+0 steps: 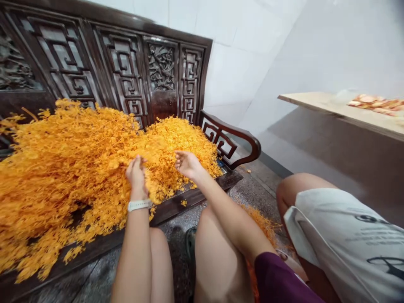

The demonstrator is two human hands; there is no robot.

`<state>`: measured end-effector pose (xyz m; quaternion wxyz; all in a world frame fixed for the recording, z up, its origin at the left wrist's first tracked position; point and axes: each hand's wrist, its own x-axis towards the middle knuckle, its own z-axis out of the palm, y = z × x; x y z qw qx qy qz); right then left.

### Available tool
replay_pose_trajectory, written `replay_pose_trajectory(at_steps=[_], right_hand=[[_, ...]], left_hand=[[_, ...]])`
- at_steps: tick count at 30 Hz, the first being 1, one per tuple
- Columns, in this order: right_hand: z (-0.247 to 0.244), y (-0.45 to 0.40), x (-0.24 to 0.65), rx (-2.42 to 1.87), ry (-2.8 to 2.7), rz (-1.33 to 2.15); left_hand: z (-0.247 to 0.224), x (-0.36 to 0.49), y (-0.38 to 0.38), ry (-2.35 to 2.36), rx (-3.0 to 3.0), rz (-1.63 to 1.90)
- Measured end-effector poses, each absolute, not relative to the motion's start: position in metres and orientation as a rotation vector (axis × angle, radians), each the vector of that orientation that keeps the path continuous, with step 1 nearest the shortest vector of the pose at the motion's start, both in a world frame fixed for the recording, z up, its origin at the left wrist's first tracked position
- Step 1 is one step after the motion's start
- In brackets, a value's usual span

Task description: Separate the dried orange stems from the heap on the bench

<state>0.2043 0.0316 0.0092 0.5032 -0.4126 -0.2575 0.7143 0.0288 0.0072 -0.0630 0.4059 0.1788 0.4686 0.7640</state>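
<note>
A large heap of yellow-orange artificial flower sprigs [85, 151] covers the seat of a dark carved wooden bench [164, 105]. My left hand [137, 174], with a white band at the wrist, is closed around some of the sprigs at the heap's front; blurred blossoms show just above and beside it. To its right, my right hand [188, 164] hovers in front of a second, rounder mound of sprigs [186, 136]. Its fingers are curled together, and whatever lies in them is too small or hidden to make out.
The bench's curved armrest [249, 143] rises on the right. A person in light shorts [344, 235] sits close at my right. Orange sprigs [263, 225] lie on the floor between us. A wooden board [328, 105] at the right holds a pinkish-orange pile.
</note>
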Motion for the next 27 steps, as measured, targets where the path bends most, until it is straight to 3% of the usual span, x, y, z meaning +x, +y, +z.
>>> replay_pose_trajectory(at_steps=[7,15,27], right_hand=[[0.011,0.032,0.207,-0.896,-0.797,1.646],[0.005,0.032,0.214,-0.820,-0.664,1.615],[-0.006,0.053,0.235,-0.954,-0.636,1.282]], left_hand=[[-0.043,0.071,0.001,1.098,0.600,1.898],[-0.058,0.100,0.007,1.081,0.725,1.937],[-0.053,0.093,-0.003,1.090,0.818,1.721]])
